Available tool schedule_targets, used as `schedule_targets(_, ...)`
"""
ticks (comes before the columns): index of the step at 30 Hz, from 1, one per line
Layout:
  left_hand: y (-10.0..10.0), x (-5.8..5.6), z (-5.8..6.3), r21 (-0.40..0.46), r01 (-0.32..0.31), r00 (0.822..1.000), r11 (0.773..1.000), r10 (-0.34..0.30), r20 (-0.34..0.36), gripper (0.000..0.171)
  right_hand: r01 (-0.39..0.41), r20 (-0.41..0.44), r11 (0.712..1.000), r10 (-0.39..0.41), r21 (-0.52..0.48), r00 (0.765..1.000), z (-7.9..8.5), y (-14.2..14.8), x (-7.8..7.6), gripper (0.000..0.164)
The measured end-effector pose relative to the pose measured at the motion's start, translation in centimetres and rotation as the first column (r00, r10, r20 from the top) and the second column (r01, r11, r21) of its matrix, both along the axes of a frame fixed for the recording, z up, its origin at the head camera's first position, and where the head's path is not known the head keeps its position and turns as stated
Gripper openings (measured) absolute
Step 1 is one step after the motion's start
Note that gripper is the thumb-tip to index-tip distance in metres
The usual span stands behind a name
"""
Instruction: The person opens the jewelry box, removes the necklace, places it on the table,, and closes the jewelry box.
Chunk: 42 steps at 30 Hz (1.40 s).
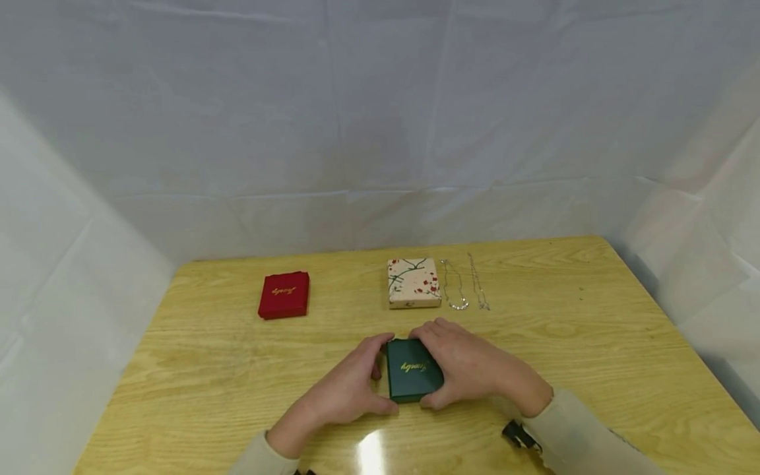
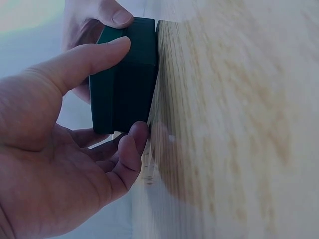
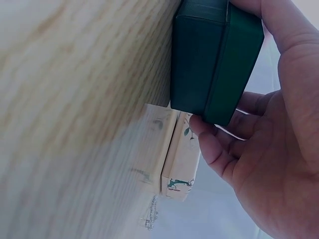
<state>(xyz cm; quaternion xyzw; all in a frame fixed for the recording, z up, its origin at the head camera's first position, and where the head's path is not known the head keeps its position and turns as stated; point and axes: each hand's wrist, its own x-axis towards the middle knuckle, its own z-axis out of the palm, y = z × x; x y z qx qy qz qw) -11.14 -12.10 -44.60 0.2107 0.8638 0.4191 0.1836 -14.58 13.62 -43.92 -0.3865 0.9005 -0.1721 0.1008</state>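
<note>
- I see a dark green jewelry box (image 1: pixel 412 373), gold-lettered, on the wood-grain table (image 1: pixel 202 382).
- Left hand (image 1: pixel 351 386) and right hand (image 1: pixel 472 364) both grip it, thumbs on its near side.
- Beyond, a floral box (image 1: pixel 413 284) beside two silver necklaces (image 1: pixel 459 307).
- Farther left, a red jewelry box (image 1: pixel 284 295).

Curtained-off booth, white sheeting (image 1: pixel 380 119) on three sides, wood-grain table (image 1: pixel 570 323)

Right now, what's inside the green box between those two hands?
Its contents, if any, cannot be seen: the green box is shut, and its lid covers the inside. Only the outside shows, with gold lettering on top and the left hand and right hand holding its sides.
</note>
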Motion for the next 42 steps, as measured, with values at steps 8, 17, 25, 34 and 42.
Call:
schedule_targets(8,-0.01,0.11,0.17,0.004,-0.006,1.000,1.000,0.006,0.013,0.110,-0.010,-0.013,1.000,0.010,-0.010,1.000,-0.25,0.00,0.01,0.094)
schedule_targets(17,-0.12,0.22,0.45,0.018,-0.004,0.999,1.000,0.003,0.036,0.104,-0.009,-0.001,1.000,0.009,-0.014,1.000,-0.37,-0.03,-0.02,0.093)
schedule_targets(25,-0.12,0.18,0.42,0.015,-0.009,0.999,1.000,0.008,0.039,0.099,-0.004,0.003,1.000,0.004,0.003,1.000,-0.45,-0.14,0.05,0.096)
schedule_targets(34,-0.04,0.27,0.40,-0.013,-0.012,1.000,1.000,0.012,0.024,0.100,0.004,0.027,1.000,-0.004,0.001,1.000,-0.53,-0.24,0.17,0.095)
schedule_targets(42,-0.07,0.16,0.18,-0.029,-0.009,1.000,1.000,0.009,0.008,0.099,0.013,0.040,1.000,-0.014,0.010,0.999,-0.54,-0.35,0.22,0.095)
